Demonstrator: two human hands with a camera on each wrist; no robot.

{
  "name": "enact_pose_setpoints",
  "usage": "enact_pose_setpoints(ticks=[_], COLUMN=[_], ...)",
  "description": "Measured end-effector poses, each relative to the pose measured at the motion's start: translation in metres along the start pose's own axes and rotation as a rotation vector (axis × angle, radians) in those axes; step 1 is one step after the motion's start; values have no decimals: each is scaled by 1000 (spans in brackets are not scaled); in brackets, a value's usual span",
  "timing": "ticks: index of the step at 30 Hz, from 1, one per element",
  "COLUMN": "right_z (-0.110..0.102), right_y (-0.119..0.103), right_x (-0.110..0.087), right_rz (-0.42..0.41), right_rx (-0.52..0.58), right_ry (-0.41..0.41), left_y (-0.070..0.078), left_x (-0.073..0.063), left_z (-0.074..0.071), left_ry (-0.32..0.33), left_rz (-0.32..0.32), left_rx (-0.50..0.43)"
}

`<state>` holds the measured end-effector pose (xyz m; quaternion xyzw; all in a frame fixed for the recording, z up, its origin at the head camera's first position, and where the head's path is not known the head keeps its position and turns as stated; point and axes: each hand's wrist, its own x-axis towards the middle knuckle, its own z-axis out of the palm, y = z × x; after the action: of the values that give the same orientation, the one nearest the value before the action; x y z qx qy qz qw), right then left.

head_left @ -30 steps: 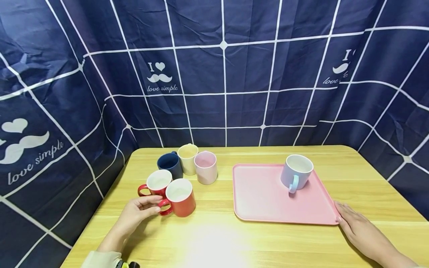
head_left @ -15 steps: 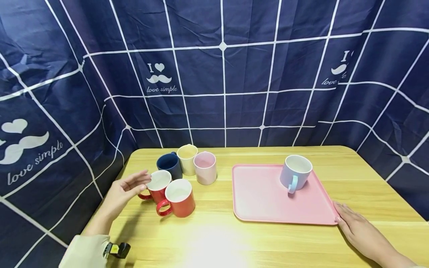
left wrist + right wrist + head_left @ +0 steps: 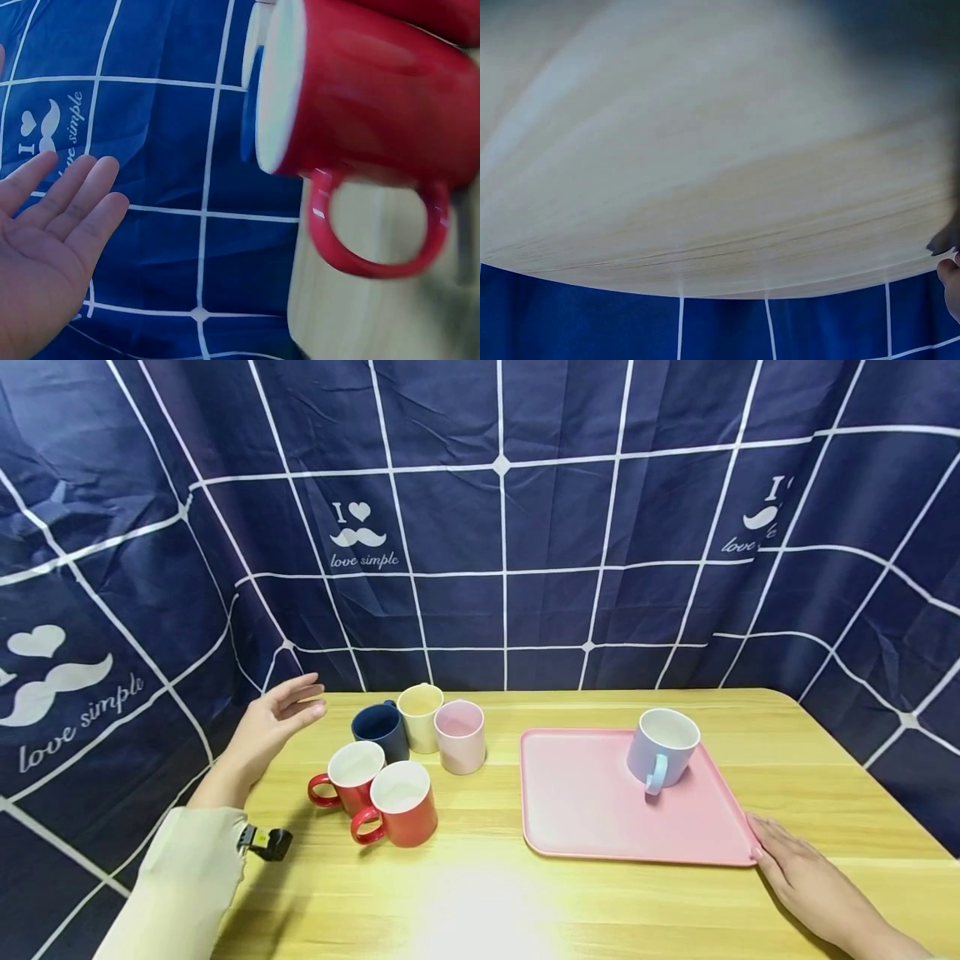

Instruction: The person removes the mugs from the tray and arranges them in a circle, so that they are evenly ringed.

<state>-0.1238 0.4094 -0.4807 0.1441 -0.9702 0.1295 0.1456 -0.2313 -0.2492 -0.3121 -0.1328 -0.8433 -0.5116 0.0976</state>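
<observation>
My left hand (image 3: pixel 273 722) is raised over the table's left edge, its fingers relaxed and holding nothing. It hovers left of the dark blue mug (image 3: pixel 380 727). Two red mugs with white insides stand closest to it on the near side: one mug (image 3: pixel 351 777) behind, the other red mug (image 3: pixel 408 814) in front, handles to the left. The left wrist view shows the palm (image 3: pixel 37 262) apart from a red mug (image 3: pixel 382 90). My right hand (image 3: pixel 813 885) lies along the near right corner of a pink tray (image 3: pixel 577 810), fingers extended. On the tray stands a light blue mug (image 3: pixel 660 752).
Behind the red mugs stand a cream mug (image 3: pixel 422 718) and a pale pink mug (image 3: pixel 460 739). The wooden table (image 3: pixel 360 902) is enclosed by a dark blue checked cloth (image 3: pixel 450 527). In the right wrist view the tabletop (image 3: pixel 705 187) is mostly blurred.
My left hand has let go of the front red mug's handle, risen and moved away to the far left. The right hand, tray and mugs stay in place.
</observation>
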Motion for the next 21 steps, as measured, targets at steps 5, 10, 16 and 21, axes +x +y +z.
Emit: enact_pose_setpoints(ticks=[5,10,16,21], right_z=[0,1,2,3], right_y=[-1,-1,2,2], right_x=[0,-1,-1,-1], right_rz=[16,30,8,-4], right_rx=[0,3,-2,-4], right_ry=[-11,-20,10,13], left_y=[12,23,41,56], left_x=[18,34,56,73], left_z=[2,10,28,51], left_ry=[-11,-26,-27,-28], left_rz=[-30,-50,-53,-24], left_rx=[30,29,34,-28])
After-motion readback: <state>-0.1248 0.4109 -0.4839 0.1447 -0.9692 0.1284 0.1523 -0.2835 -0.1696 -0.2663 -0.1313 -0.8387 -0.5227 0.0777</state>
